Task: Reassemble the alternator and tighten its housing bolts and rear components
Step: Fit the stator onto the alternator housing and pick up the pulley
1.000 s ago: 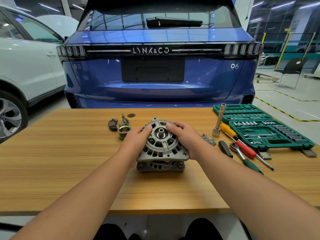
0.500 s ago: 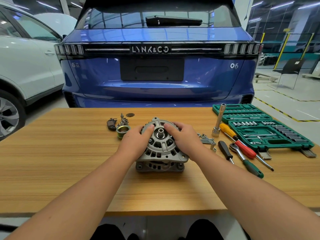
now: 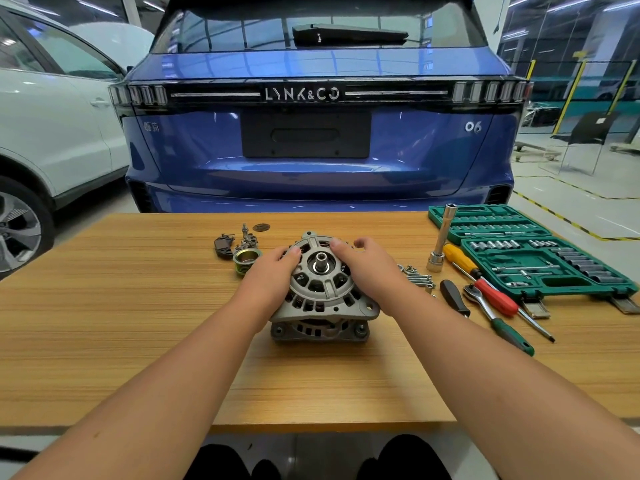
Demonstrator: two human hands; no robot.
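The grey alternator (image 3: pixel 322 299) stands in the middle of the wooden table (image 3: pixel 138 323), shaft end up, its front housing sitting on the rear half. My left hand (image 3: pixel 273 271) holds the housing's left side with the thumb on top. On the right side my right hand (image 3: pixel 367 271) holds it, thumb near the shaft, one finger raised at the far edge. A pulley (image 3: pixel 246 259), a black rear part (image 3: pixel 223 247) and small fittings (image 3: pixel 247 239) lie to the left behind it. Loose bolts (image 3: pixel 417 277) lie just right of it.
A tall socket (image 3: pixel 441 242) stands at the right, with a yellow and red screwdriver (image 3: pixel 478 275), a ratchet (image 3: pixel 495 317) and a black handle (image 3: pixel 453 297) beside it. An open green socket case (image 3: pixel 540 258) fills the far right. A blue car (image 3: pixel 318 150) stands behind the table.
Both hands stay on the front housing, and their thumbs have shifted a little closer to the shaft. The alternator has hardly moved.
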